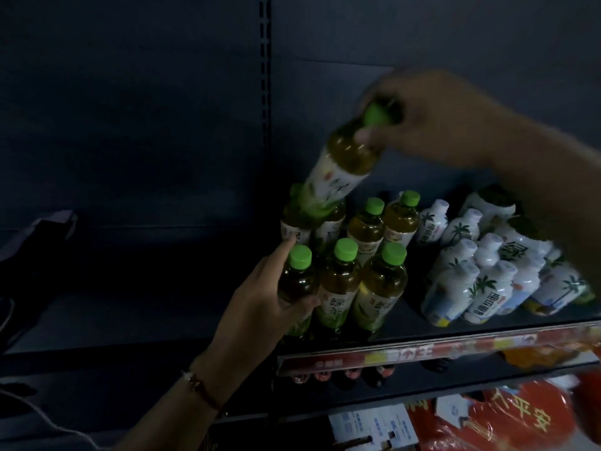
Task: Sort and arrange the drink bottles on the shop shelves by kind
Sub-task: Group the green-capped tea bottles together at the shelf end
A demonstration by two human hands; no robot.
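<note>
The fingers [367, 135] of the right hand [432, 118] curl around the neck of a clear plastic tea bottle with a green cap and a white label [338, 170]. This bottle is up in the air and tilted, with its bottom end over the back row of bottles.

The fingers [305, 302] of the left hand [260, 297] wrap around the front-left green-capped tea bottle [297, 284], which stands upright on the dark shelf [507, 323]. A thin bracelet [201, 387] sits on that wrist.

Beside it stand more green-capped tea bottles [380, 281], close together in rows. To their right is a bunch of white plastic bottles with palm tree pictures [481, 288], leaning and touching each other. One green-label tea bottle [517, 245] lies on top of the white ones.

A red price strip [439, 349] runs along the shelf's front edge. Below it are small dark bottles with red caps [351, 374] and a shiny red bag [507, 424].
</note>
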